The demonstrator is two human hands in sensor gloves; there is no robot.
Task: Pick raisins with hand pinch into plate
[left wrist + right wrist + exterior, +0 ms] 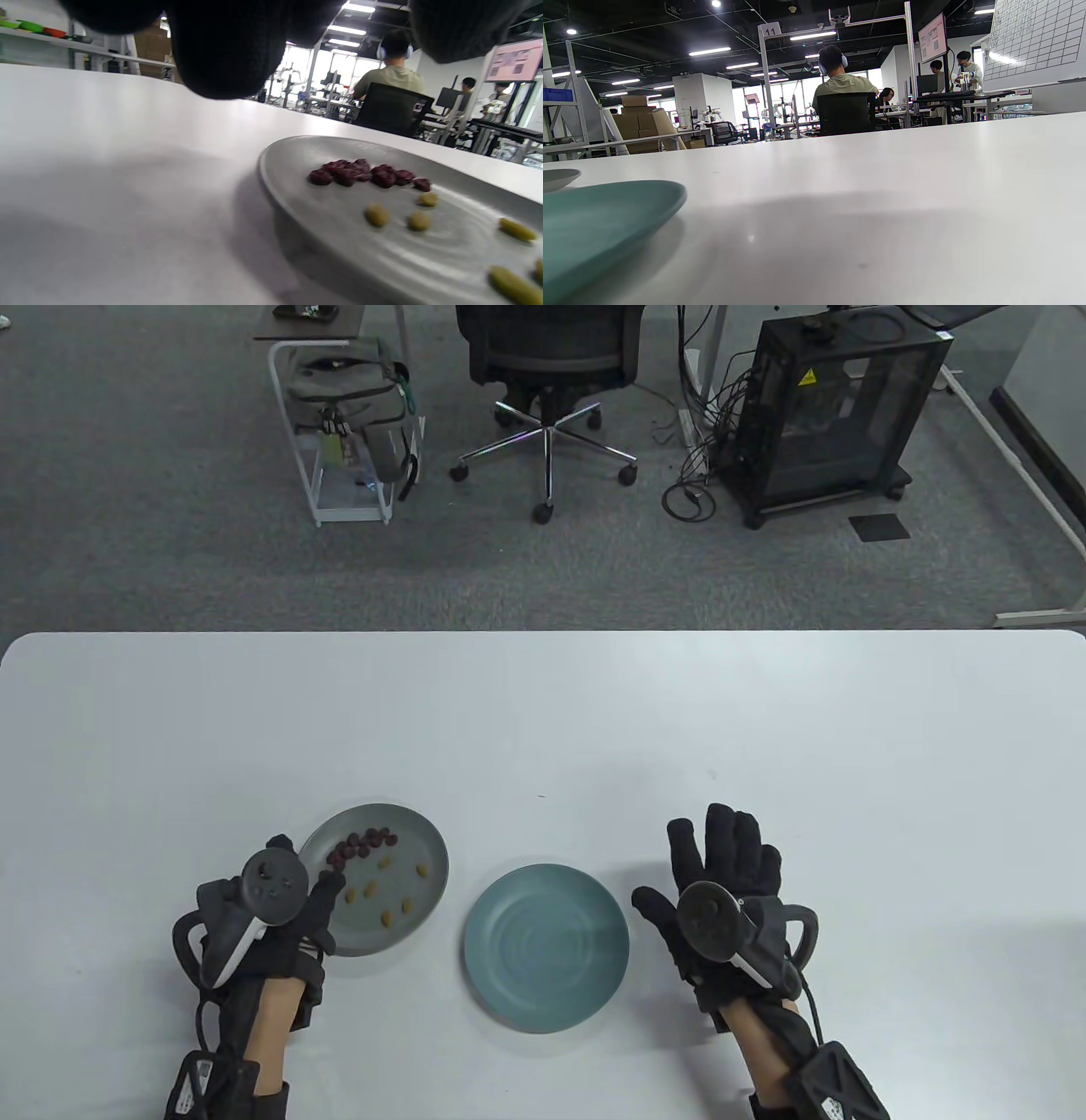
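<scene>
A grey plate (424, 903) holds a cluster of dark red raisins (361, 845) and several yellow-green raisins (399, 891). It also shows in the left wrist view (292, 199), with the dark raisins (365, 173) and the yellow-green ones (376, 215). An empty teal plate (545, 948) lies to its right, its rim in the right wrist view (606, 216). My left hand (318, 899) hovers at the grey plate's left edge, holding nothing that I can see; its fingertips (225, 46) hang in from the top. My right hand (721, 861) rests flat and open on the table, right of the teal plate.
The white table (543, 712) stretches far behind the plates. Beyond its far edge are an office chair (547, 381), a white cart with a bag (348, 424) and a black cabinet (836, 407) on the floor.
</scene>
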